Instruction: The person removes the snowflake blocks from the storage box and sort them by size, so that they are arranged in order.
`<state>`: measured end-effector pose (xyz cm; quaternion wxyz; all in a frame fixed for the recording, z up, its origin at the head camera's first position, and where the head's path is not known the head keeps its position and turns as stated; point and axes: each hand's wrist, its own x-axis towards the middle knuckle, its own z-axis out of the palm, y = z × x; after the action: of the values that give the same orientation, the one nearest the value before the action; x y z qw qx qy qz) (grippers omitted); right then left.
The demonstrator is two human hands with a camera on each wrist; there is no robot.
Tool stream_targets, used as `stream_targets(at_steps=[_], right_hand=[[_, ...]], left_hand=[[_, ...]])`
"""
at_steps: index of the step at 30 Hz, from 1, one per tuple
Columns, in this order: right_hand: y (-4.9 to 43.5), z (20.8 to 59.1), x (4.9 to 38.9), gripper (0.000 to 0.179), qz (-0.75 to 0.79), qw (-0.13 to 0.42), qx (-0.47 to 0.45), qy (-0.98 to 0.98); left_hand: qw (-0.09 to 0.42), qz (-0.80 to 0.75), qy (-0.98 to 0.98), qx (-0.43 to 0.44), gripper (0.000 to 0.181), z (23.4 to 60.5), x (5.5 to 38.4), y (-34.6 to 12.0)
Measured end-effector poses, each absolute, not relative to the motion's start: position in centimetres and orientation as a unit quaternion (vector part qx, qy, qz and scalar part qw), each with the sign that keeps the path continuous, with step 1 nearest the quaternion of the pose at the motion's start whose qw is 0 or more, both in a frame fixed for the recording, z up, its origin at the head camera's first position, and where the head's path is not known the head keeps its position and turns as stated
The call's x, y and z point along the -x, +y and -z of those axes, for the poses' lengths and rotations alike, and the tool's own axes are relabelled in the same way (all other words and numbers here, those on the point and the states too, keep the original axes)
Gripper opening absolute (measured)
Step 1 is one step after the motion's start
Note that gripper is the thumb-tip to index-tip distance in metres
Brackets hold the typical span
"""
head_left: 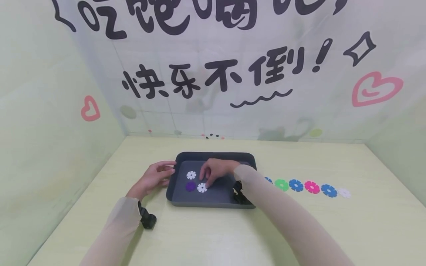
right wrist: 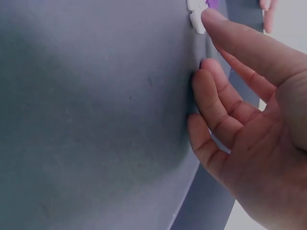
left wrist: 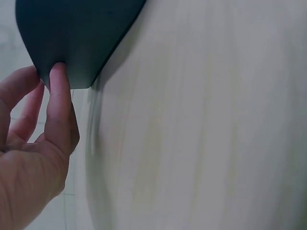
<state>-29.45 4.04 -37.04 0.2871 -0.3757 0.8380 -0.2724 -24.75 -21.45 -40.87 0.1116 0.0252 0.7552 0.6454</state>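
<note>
In the head view a dark grey tray (head_left: 213,204) sits on the table, with my left hand (head_left: 154,179) holding its left rim. One fingertip presses the outer wall of the tray (left wrist: 81,43) in the left wrist view. My right hand (head_left: 217,170) reaches down into the tray, its thumb and index finger at a white notched plastic disc (head_left: 202,187). The thumb tip overlaps this white disc (right wrist: 197,22) in the right wrist view, while the other fingers curl loosely over the tray floor. Beside it lie a purple disc (head_left: 190,186) and another white disc (head_left: 191,175).
Right of the tray, a row of similar discs lies on the table: a green disc (head_left: 281,185), a pink disc (head_left: 311,187), several blue ones including a blue disc (head_left: 329,190), and a white end disc (head_left: 344,193). A printed curtain (head_left: 213,118) stands behind.
</note>
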Motion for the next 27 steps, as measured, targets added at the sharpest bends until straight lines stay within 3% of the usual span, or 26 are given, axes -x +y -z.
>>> stream_targets(at_steps=[27], right_hand=[[4.01, 37.39, 29.38, 0.011, 0.306, 0.315, 0.35, 0.827]], left_hand=[[0.108, -0.644, 0.757, -0.029, 0.045, 41.15, 24.75, -21.66]])
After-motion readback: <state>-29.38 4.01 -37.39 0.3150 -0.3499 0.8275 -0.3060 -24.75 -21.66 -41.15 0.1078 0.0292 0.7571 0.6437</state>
